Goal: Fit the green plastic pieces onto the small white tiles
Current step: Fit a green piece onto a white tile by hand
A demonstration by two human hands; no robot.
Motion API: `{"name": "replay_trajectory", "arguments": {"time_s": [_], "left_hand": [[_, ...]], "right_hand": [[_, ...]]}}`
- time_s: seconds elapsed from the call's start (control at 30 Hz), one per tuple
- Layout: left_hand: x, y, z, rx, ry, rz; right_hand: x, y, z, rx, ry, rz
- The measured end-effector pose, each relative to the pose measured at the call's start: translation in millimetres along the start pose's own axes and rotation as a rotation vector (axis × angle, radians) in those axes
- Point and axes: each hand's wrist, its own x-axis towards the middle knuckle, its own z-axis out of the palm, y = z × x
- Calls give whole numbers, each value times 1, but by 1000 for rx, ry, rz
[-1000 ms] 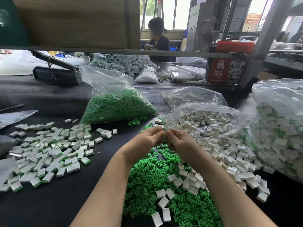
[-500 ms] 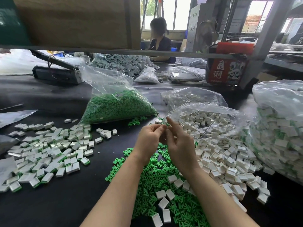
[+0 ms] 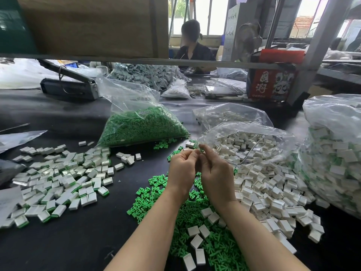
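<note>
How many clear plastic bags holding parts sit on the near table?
4, and more may be hidden. The bag of green pieces is at centre left, a nearly empty bag behind centre, an open bag of white tiles beside the hands, and a big bag of assembled tiles at right.

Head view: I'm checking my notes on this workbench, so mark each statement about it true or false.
1. The left hand and right hand meet above the loose green pieces. True.
2. The bag of green pieces is right of the hands. False: it lies behind them, to the left.
3. Tiles with green fitted lie on the left. True.
4. The table is white. False: it is black.
</note>
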Motion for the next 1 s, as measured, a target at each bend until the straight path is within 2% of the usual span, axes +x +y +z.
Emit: {"name": "replay_trajectory", "arguments": {"time_s": [0.33, 0.5, 0.6, 0.8, 1.0], "left_hand": [[-1, -1, -4, -12, -44, 25], [4, 0, -12, 246, -102, 84], [4, 3, -17, 468, -175, 175], [1, 5, -17, 491, -261, 226], [2, 2, -20, 493, -307, 245]], "right_hand": [[2, 5, -1, -29, -60, -24], [5, 5, -8, 33, -116, 19], [14, 7, -13, -47, -92, 4], [24, 10, -24, -147, -306, 34], [29, 5, -32, 54, -436, 148]]}}
